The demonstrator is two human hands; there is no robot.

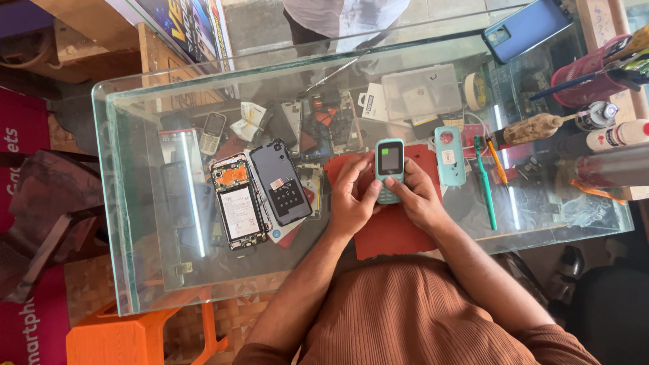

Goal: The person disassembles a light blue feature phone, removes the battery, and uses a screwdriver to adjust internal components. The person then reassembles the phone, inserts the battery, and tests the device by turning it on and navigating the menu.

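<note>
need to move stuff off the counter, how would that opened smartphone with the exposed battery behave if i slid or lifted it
The opened smartphone lies flat on the glass counter, so it would probably slide easily and not roll. With its back cover off beside it, the exposed board and battery look fragile; grip the edges. It seems stiff and likely light for its size.

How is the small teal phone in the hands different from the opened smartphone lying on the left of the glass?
The teal phone is small, closed, with screen and keypad; the opened smartphone is larger, its insides bared. Both hands, left and right, hold the teal one; the smartphone lies untouched. Both rest over the glass counter.
</note>
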